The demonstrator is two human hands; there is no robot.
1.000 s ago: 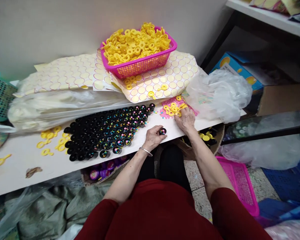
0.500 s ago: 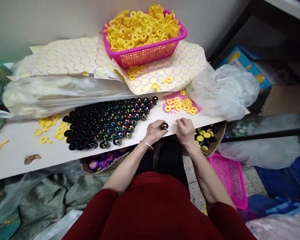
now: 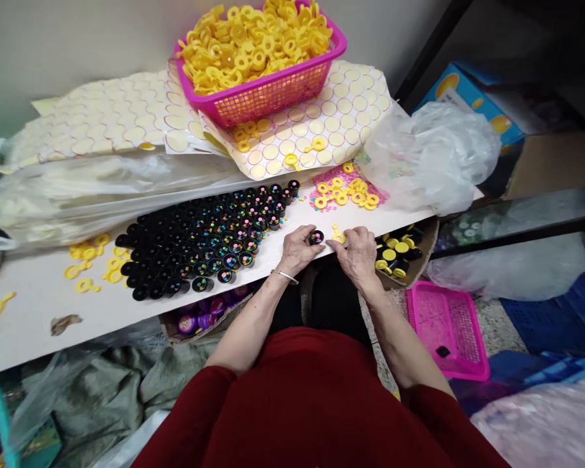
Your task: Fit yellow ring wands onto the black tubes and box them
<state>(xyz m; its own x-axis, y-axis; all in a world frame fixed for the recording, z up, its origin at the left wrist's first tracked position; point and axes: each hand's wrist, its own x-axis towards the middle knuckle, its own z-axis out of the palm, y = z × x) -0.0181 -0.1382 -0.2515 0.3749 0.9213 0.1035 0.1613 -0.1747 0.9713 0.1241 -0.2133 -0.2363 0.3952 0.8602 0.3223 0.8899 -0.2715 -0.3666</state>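
My left hand (image 3: 296, 249) pinches a small black cup (image 3: 316, 237) with coloured beads inside, held on the white table (image 3: 43, 296) near its front edge. My right hand (image 3: 358, 250) is just right of it, fingers closed on a yellow ring lid (image 3: 338, 235). Left of my hands stand several rows of black cups (image 3: 199, 240), many filled with coloured beads. A small heap of loose yellow ring lids (image 3: 346, 193) lies on pink material behind my right hand.
A pink basket (image 3: 263, 97) heaped with yellow lids sits at the back on sheets of round stickers (image 3: 341, 117). Plastic bags lie at left (image 3: 92, 195) and right (image 3: 429, 156). A box of capped cups (image 3: 400, 250) and another pink basket (image 3: 446, 328) sit below.
My right hand left the lid heap, came back toward the table edge with a yellow lid, and now sits beside the cup in my left hand. The view tilted slightly.
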